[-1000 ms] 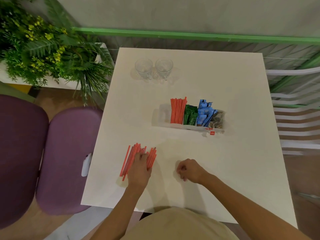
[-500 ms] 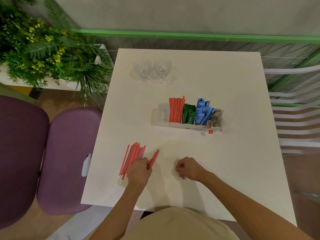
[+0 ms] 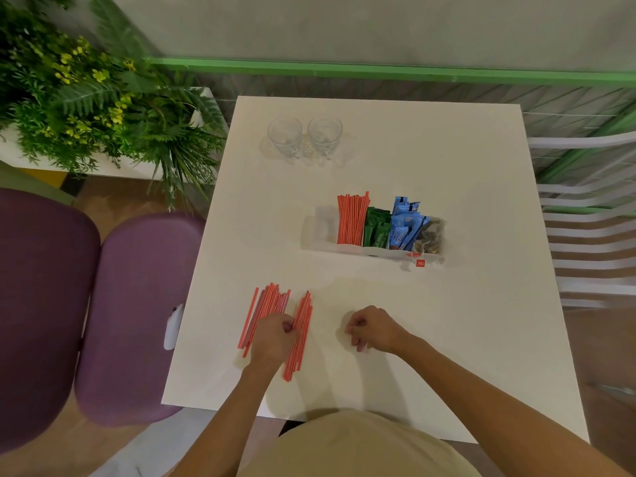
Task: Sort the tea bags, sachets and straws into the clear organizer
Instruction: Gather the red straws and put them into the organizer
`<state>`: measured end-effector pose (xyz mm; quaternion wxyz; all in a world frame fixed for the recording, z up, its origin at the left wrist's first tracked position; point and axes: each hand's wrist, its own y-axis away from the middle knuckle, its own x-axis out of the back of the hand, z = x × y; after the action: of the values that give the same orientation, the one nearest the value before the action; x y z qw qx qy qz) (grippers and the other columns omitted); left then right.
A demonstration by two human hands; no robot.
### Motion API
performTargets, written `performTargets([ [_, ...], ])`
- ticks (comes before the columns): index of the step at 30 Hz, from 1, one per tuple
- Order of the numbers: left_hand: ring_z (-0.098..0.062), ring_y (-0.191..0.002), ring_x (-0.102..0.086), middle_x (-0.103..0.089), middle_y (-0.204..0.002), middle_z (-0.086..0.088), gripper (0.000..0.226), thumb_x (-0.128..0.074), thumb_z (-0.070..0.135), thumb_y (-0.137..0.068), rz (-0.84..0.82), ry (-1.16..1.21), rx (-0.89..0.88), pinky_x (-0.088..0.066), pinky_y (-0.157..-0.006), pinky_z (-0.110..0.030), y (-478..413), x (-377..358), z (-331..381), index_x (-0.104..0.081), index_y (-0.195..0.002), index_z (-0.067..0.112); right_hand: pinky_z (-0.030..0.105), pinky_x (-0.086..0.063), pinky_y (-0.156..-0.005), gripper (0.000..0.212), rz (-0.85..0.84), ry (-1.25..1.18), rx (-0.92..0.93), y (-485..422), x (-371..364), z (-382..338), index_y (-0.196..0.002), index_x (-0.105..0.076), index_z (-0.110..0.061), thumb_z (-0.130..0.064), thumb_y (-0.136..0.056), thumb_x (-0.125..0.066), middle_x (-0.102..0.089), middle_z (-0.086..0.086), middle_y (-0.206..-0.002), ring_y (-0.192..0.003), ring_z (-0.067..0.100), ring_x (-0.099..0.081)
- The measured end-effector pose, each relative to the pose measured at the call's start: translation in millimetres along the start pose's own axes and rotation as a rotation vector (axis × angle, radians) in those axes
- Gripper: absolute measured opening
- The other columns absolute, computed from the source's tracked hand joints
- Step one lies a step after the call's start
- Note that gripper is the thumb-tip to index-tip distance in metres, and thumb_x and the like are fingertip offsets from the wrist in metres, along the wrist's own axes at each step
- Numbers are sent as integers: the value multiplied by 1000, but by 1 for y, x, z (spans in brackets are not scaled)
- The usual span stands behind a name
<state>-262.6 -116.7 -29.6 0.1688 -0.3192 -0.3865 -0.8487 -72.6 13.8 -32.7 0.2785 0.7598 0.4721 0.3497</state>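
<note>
Clear organizer holds straws, sachets, tea bags; left fingers grip loose straws, right fingers curled empty.

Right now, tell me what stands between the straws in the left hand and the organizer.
Nothing visible. Only bare table lies between the straws the left hand grips and the clear organizer. The right hand rests off to the side; the glasses stand beyond it.

Single view, head-worn, wide-angle. Faces forward and steeply down, close over near edge of white table. Mid-frame, clear organizer; green rail and wall across top. Straight lines bowed toward frame edges.
</note>
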Motion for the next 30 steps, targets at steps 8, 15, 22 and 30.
performTargets([
  [8,-18,-78,-71,-74,-85,-1,23,-77,14,-80,-182,198,-1,-60,-77,-41,5,17,20,-75,-103,11,29,-50,-56,20,99,-136,76,-8,10,-34,-101,-63,-13,-30,-95,-56,-72,9,-83,-62,18,-68],
  [15,-8,-63,-67,-73,-76,3,19,-77,15,-80,-459,165,-87,-55,-56,-22,15,18,51,-77,-98,12,25,-47,-48,28,-114,-260,131,0,21,-43,-102,-65,-7,-29,-87,-71,-72,14,-79,-55,22,-66],
  [22,0,-61,-62,-67,-63,15,14,-75,20,-83,-522,187,-120,-50,-62,-19,18,16,56,-78,-97,18,29,-58,-63,14,-153,-476,151,12,26,-28,-93,-67,5,-3,-83,-72,-73,24,-84,-73,29,-72],
  [30,-8,-66,-64,-73,-88,1,19,-64,27,-92,-398,287,-132,-54,-62,-25,20,18,55,-73,-109,25,28,-59,-64,6,31,-825,137,23,12,-19,-91,-64,9,5,-87,-64,-70,26,-78,-69,28,-72],
])
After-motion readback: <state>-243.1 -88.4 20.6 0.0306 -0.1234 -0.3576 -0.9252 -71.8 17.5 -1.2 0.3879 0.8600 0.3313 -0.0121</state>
